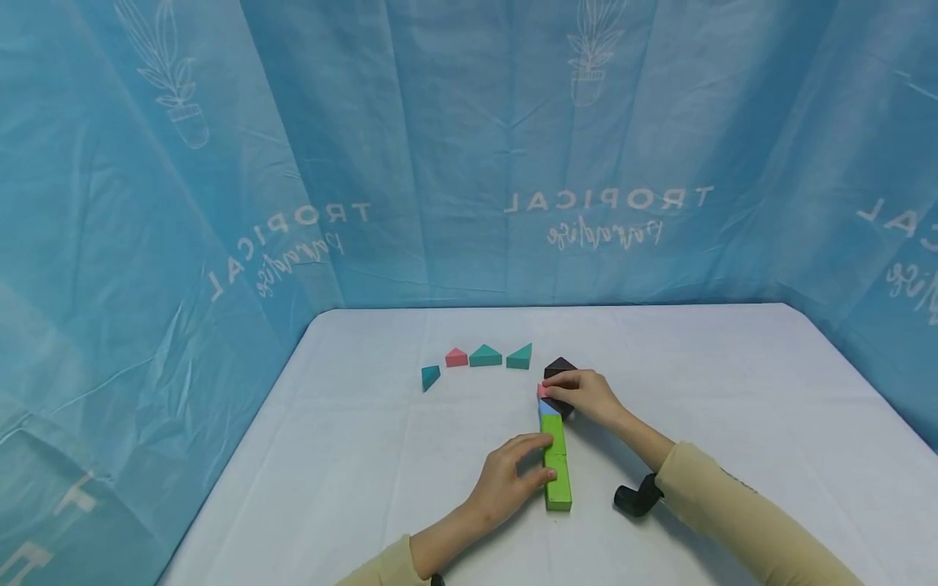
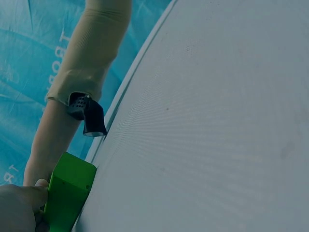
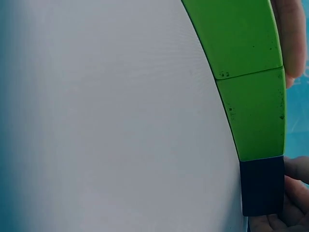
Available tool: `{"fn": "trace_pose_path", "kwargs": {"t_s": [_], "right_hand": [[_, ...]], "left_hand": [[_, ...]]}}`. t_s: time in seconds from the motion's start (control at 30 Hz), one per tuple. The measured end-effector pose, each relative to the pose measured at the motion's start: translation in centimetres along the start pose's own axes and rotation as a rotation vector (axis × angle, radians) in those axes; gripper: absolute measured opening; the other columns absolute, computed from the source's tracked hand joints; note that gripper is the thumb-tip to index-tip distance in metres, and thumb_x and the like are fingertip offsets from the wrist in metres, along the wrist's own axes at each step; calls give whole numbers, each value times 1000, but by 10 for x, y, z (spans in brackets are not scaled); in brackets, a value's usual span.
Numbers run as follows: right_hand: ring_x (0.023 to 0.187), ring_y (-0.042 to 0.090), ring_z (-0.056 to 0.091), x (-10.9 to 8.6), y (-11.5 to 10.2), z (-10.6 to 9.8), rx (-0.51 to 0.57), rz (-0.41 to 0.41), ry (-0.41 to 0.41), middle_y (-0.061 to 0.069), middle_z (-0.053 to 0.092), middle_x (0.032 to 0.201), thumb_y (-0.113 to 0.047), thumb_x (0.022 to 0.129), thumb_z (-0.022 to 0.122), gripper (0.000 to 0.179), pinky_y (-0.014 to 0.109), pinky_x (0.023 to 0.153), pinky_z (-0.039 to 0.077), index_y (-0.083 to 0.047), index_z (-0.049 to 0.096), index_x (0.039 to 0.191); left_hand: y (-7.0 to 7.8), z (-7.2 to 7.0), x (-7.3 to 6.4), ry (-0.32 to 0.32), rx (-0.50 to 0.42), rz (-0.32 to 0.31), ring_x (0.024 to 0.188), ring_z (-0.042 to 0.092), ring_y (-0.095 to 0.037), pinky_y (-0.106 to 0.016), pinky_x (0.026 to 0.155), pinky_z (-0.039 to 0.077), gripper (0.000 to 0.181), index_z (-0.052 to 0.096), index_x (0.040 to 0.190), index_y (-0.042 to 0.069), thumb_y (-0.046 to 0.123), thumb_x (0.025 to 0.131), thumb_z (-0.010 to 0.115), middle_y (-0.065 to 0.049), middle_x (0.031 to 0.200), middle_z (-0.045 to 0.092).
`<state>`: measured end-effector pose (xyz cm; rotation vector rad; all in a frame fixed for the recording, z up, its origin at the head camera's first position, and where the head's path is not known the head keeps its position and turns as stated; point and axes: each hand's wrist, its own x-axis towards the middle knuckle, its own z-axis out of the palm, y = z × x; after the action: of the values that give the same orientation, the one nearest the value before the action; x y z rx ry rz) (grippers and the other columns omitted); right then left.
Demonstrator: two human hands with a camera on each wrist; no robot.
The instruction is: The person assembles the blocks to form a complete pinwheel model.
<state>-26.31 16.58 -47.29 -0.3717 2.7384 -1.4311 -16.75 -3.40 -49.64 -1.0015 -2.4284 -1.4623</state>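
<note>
Two green blocks (image 1: 554, 464) lie end to end in a row on the white table. Beyond them in the head view, a blue triangular block (image 1: 548, 408) and a dark block (image 1: 563, 406) continue the row. The left hand (image 1: 506, 480) touches the row's left side with thumb and fingertips, one at each green block. At the far end, the right hand (image 1: 589, 397) pinches a small pink block (image 1: 541, 391), its surface mostly covered by the fingertips. In the right wrist view, fingers also sit beside the dark block (image 3: 262, 187).
Another dark triangular block (image 1: 560, 365) stands just behind the right hand. Farther left are two teal triangular blocks (image 1: 485, 356), a pink one (image 1: 456, 358) and a darker teal one (image 1: 430, 377). A blue printed curtain (image 1: 469, 163) surrounds the table.
</note>
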Motion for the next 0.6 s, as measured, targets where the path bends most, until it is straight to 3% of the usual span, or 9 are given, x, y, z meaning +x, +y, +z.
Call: {"fn": "trace_pose_path", "kwargs": {"t_s": [0.6], "right_hand": [[95,20,62,-2,1,2,21,12,17,4,70,99,-21,88,68,22,39,82,51,-8,72,105]], "left_hand": [[-1,0,0,-4,-1,2,119,51,-15,-30,100,41,45,59,124,3,21,84,71,-3,125,59]]}}
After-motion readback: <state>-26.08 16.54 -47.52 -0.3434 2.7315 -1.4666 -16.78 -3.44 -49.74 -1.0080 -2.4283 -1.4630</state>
